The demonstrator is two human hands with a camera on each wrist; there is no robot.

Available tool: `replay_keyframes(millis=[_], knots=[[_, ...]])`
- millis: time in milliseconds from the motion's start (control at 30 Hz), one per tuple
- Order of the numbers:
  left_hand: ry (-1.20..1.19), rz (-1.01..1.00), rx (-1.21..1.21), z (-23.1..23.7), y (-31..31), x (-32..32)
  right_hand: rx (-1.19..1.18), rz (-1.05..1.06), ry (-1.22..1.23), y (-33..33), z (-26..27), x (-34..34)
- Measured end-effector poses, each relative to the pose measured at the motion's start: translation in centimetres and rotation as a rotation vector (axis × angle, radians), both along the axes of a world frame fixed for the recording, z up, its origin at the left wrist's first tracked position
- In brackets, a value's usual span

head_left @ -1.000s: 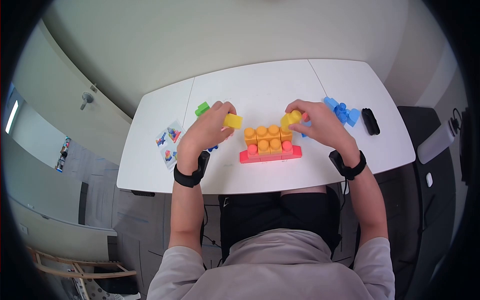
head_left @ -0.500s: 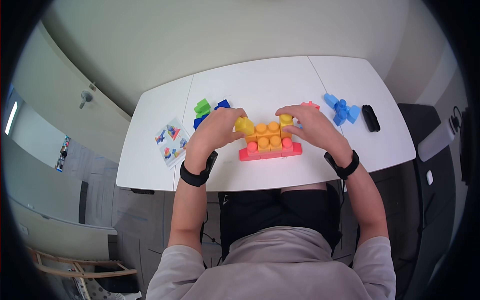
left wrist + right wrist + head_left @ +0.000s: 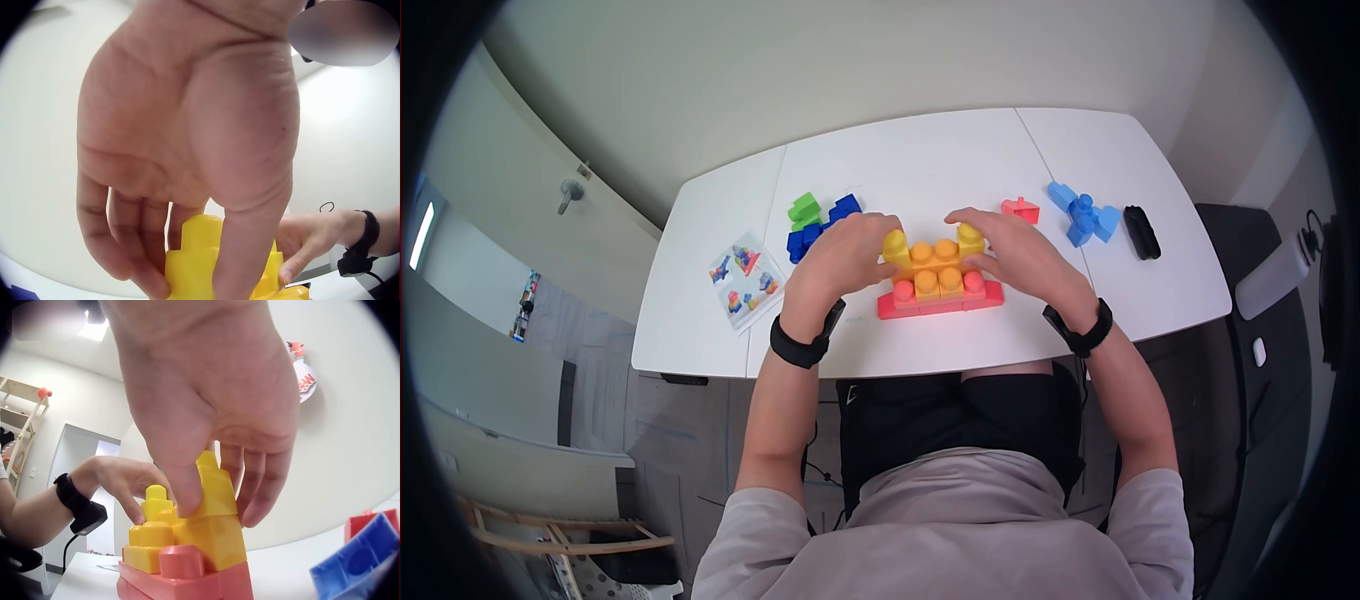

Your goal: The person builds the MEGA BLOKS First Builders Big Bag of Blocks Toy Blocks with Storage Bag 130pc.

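Observation:
A toy-block structure stands near the middle of the table, with orange blocks on a long red base. My left hand pinches a yellow block at the left end of the upper orange row. At the opposite end, my right hand grips another yellow block between thumb and fingers. In the right wrist view this block sits flush over the orange one below. Both yellow blocks have their round studs upward, and the fingers hide part of their sides.
Green blocks and dark blue blocks lie at the left, beside a picture leaflet. Behind my right hand is a red block. Light blue blocks and a black case are farther right.
Both hands have moved inward with their yellow blocks, from beside and above the structure onto the two ends of its orange row. The left block has turned stud-up.

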State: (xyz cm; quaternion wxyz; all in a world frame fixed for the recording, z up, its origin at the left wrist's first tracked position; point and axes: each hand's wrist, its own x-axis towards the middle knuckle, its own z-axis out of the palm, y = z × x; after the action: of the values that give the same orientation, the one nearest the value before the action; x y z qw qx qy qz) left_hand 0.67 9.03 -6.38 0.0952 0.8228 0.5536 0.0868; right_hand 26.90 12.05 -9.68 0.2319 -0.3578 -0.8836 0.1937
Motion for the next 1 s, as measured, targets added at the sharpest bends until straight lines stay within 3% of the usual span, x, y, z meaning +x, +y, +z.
replay_keyframes(millis=[67,133,267,333,500,767,967,1000], knots=[[-0.016,0.000,0.003,0.1,-0.1,-0.5,-0.031,-0.011,-0.056,0.1,0.1,0.1],[-0.179,-0.040,-0.162,0.8,-0.4,-1.7,-0.035,-0.011,-0.014,0.2,-0.3,0.5],[-0.207,0.117,-0.030,1.0,3.1,-7.6,0.010,-0.031,0.061,0.4,0.7,1.5],[-0.108,0.244,-0.023,0.1,5.5,-10.7,-0.039,-0.036,0.040,0.5,2.1,2.2],[0.069,0.329,0.019,-4.5,11.1,-15.9,-0.069,-0.056,0.042,0.3,3.2,2.8],[0.204,0.327,-0.156,-6.6,14.0,-16.3,-0.059,-0.019,0.015,0.7,2.7,3.2],[0.212,0.306,0.017,-5.8,13.5,-15.6,-0.031,-0.027,0.014,0.6,2.9,3.2],[0.072,0.298,0.103,-5.2,13.4,-15.4,0.003,-0.041,0.032,0.6,3.1,3.2]])
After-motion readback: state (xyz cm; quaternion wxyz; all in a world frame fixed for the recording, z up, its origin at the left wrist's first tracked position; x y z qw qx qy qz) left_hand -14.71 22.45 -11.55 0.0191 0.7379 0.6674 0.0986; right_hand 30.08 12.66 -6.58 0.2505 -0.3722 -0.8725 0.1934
